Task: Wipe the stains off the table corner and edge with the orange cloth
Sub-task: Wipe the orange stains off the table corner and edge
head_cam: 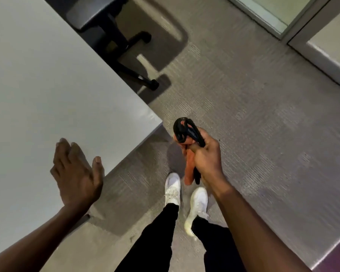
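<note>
A white table (47, 85) fills the left of the head view, its corner (157, 122) pointing toward the middle. My left hand (77, 173) lies flat and open on the table near its front edge. My right hand (206, 160) hangs over the floor just right of the corner, shut on a bunched orange cloth (189, 169) together with a black looped strap or handle (186, 130). The cloth hangs down below my fist and does not touch the table. I can make out no stains on the table top.
A black office chair (114, 40) on castors stands behind the table's far edge. Grey carpet (253, 114) covers the floor. A glass partition with a metal frame (294, 30) runs along the top right. My legs and white shoes (185, 195) are below the corner.
</note>
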Available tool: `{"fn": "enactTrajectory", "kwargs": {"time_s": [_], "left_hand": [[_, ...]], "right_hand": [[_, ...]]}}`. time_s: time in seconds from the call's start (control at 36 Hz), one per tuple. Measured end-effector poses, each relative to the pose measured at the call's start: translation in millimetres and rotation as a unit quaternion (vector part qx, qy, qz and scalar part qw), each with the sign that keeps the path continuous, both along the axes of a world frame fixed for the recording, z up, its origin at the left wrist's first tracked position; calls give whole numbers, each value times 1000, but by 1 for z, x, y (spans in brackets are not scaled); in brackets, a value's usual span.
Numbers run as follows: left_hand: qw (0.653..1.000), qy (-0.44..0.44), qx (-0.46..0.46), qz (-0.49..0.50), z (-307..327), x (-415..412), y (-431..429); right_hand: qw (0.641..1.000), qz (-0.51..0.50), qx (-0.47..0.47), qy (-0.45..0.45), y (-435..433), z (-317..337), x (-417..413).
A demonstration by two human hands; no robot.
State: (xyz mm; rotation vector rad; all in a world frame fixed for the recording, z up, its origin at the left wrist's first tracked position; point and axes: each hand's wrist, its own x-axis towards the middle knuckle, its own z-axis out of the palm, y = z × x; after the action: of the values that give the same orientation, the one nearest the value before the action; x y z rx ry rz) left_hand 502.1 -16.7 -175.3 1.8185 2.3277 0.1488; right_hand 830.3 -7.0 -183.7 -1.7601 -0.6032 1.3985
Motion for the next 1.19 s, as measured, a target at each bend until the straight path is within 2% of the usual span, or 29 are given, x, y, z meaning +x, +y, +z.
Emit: {"fn": "enactTrajectory", "kwargs": {"time_s": [0.22, 0.33, 0.44, 0.61, 0.69, 0.75, 0.83, 1.03, 1.19], "left_hand": [[999, 23, -38, 27, 7, 14, 4], [994, 16, 21, 109, 10, 51, 10], [970, -19, 72, 230, 7, 105, 39], [960, -20, 74, 270, -4, 141, 69], [947, 27, 69, 312, -13, 148, 78], [938, 28, 94, 332, -18, 151, 82], [932, 44, 112, 342, -24, 150, 84], [931, 89, 118, 334, -36, 149, 82], [929, 92, 128, 335, -45, 142, 79]], "right_hand": [[999, 37, 17, 31, 40, -5, 23], [996, 60, 19, 66, 53, -12, 37], [990, 117, 24, 80, 61, -22, 50], [970, 239, 28, 38, 70, -28, 70], [962, 268, 39, 45, 75, -30, 80], [958, 278, 49, 53, 80, -33, 85], [954, 286, 65, 65, 90, -39, 86], [925, 337, 171, 36, 99, -26, 39], [939, 318, 124, 36, 115, -30, 5]]}}
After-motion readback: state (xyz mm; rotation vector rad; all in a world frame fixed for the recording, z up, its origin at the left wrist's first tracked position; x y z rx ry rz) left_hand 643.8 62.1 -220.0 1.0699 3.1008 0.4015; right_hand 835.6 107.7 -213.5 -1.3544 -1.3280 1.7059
